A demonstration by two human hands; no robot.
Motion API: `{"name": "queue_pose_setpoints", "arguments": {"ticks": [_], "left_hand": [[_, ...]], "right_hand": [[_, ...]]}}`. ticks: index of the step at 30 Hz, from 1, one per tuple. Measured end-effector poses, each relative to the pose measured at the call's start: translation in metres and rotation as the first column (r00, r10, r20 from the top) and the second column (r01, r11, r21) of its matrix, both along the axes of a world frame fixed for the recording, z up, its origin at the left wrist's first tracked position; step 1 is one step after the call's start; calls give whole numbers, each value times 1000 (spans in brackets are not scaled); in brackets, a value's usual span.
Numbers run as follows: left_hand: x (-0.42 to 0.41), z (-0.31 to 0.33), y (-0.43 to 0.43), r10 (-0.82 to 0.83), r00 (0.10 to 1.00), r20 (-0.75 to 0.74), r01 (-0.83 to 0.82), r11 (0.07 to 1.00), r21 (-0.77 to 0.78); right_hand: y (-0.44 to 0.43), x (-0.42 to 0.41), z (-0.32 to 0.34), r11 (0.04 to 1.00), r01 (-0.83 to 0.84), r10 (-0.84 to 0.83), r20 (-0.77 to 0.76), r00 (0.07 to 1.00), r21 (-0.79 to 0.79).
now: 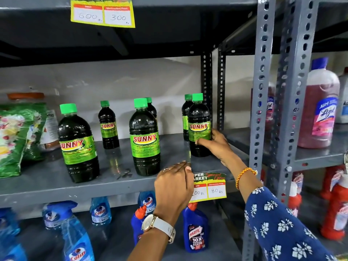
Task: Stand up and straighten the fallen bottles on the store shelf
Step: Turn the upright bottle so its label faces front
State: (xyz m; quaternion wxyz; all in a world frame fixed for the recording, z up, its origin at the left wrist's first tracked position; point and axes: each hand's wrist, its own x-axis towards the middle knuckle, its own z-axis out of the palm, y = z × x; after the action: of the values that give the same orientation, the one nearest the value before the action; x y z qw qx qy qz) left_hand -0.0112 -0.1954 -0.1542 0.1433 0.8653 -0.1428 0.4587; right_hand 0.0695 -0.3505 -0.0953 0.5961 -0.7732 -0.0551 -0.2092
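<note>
A grey slotted-steel shelf rack fills the frame, its middle shelf carrying dark liquid in green-capped Sunny bottles, all standing upright. To the far right, on a neighbouring bay, a large pink Lizol bottle stands with a blue cap. At far left a green printed pouch leans against the back of the shelf. Two big Sunny bottles stand near the front edge: one at left and one at centre, well apart. Smaller Sunny bottles stand behind them, one between the two and another mostly hidden behind the centre bottle.

At the right end, a person's right hand, its wrist ringed by an orange thread bracelet above a blue floral sleeve, is wrapped around the lower label of a small Sunny bottle, thumb across the front and fingers behind, clamped on it as it stands on the shelf. A further small bottle stands just behind it. The left hand, wearing a white-strapped watch and a ring, rests fingers together on the shelf's front lip, holding nothing.

Yellow price tags hang from the shelf edges, one above and one beside the left hand. Below, blue Colin spray bottles and a Harpic bottle line the lower shelf.
</note>
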Motion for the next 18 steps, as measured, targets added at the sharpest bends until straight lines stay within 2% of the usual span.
{"name": "queue_pose_setpoints", "arguments": {"ticks": [3,7,11,18], "left_hand": [[0,-1,0,-27,1000,-14,27,1000,-5],[-3,1,0,-52,999,-15,52,998,-33],[-1,-1,0,-73,997,-37,71,996,-61],[-2,0,1,-84,995,-50,81,995,-62]], "right_hand": [[1,-5,2,1000,-19,19,7,1000,12],[3,-11,2,994,85,-87,-30,996,-71],[5,-15,3,999,38,-39,-43,998,-32],[5,-22,4,988,75,-82,-46,996,-134]]}}
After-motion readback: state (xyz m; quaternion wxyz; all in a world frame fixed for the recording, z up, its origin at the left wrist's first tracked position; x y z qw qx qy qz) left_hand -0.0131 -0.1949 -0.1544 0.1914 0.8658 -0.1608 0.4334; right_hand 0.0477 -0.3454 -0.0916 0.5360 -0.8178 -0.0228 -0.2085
